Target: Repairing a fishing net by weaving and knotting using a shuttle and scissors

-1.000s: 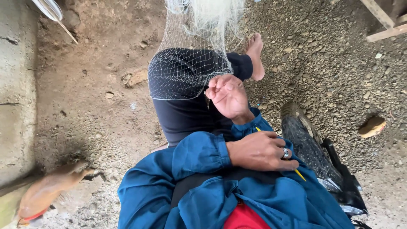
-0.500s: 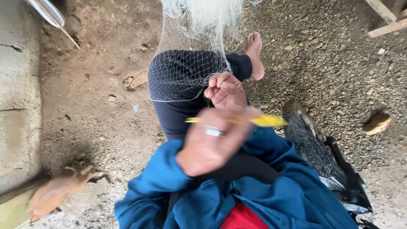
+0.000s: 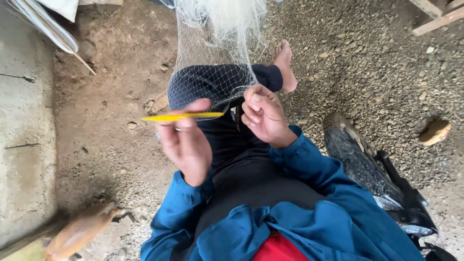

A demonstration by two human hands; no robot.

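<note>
From the head camera, the left hand (image 3: pixel 186 145) pinches a flat yellow plastic netting needle (image 3: pixel 181 117) between thumb and fingers; the needle lies level, sticking out to both sides of the grip. Just right of it, the right hand (image 3: pixel 263 115) is closed on the thin white mesh fishing net (image 3: pixel 212 63), which hangs over the raised knee beyond both hands.

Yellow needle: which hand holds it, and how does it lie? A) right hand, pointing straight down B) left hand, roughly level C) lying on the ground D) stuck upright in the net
B. The yellow needle is pinched in the fingers of the left hand and lies roughly level, its tip toward the left of the picture; the right hand pinches the net instead.
</note>
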